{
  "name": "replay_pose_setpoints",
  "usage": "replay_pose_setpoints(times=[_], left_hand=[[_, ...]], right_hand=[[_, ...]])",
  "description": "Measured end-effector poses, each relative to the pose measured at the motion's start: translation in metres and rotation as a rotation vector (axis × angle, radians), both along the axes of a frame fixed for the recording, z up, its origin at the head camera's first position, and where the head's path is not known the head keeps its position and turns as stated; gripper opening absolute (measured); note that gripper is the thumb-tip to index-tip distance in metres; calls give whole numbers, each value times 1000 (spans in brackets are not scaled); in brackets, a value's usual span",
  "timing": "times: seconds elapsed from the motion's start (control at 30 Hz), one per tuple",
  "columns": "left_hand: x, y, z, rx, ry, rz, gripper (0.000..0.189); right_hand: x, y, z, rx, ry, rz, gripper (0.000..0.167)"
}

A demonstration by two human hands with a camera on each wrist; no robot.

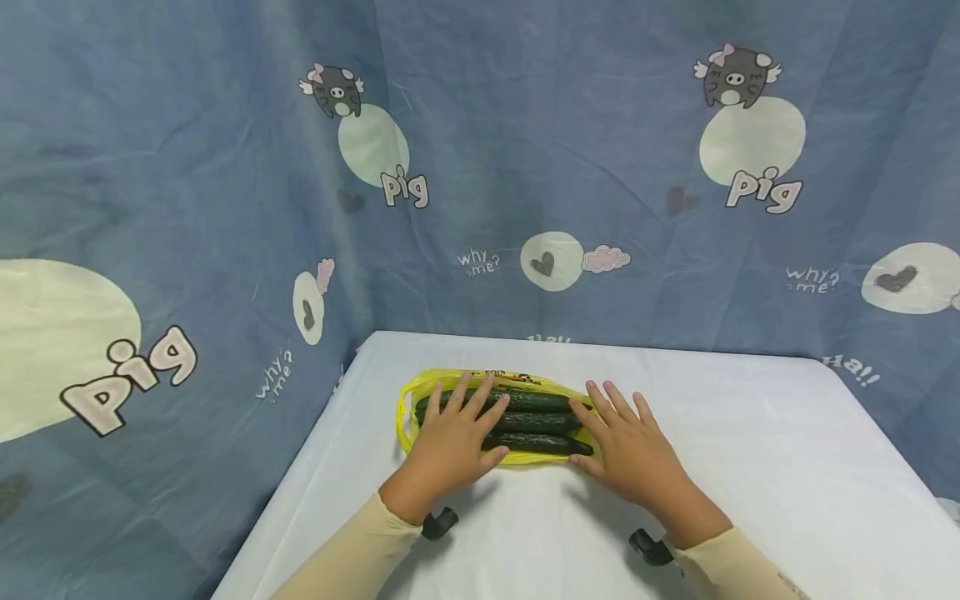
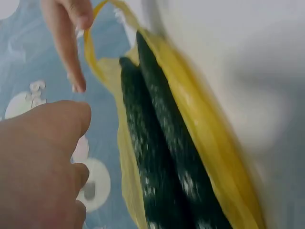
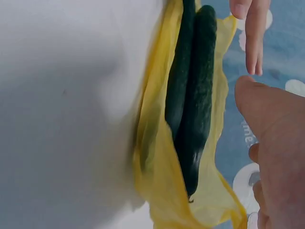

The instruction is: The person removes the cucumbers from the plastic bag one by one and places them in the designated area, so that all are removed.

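Observation:
Several dark green cucumbers (image 1: 534, 423) lie side by side in a yellow plastic bag (image 1: 558, 388), its mouth spread wide. My left hand (image 1: 452, 450) reaches over the left part of the cucumbers, fingers spread and straight, covering some of them from the head view. At the bag's right end is my right hand (image 1: 628, 454), also with spread fingers, their tips overlapping the bag's edge. Ridged skin shows on two cucumbers (image 2: 155, 138) in the left wrist view. In the right wrist view, a cucumber (image 3: 198, 95) tapers to a small stem end beside the bag's folded edge.
The bag rests on a white-covered table (image 1: 750, 433). Behind it and to the left hangs a blue curtain (image 1: 465, 150) printed with pigs and lettering. Black wrist camera mounts (image 1: 439, 523) sit under both forearms, close over the table.

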State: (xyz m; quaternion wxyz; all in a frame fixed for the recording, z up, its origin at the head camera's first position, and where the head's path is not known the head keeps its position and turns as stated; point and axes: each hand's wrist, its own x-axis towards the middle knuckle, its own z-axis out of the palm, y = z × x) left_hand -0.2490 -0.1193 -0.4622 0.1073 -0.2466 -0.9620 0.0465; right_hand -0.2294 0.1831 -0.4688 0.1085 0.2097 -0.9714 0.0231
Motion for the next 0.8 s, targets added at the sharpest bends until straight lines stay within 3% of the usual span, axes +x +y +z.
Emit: replay_pose_setpoints(times=[0.3, 0.47, 0.63, 0.8], left_hand=[[-6, -32, 5, 169, 9, 146, 76], [-9, -44, 2, 384, 13, 240, 67], [-9, -55, -6, 651, -69, 336, 60], [-14, -63, -15, 799, -166, 378, 56]], right_hand=[[-2, -18, 1, 5, 25, 49, 85], [-1, -34, -1, -53, 90, 79, 78], [0, -52, -5, -122, 108, 109, 70], [-7, -67, -5, -155, 83, 98, 70]])
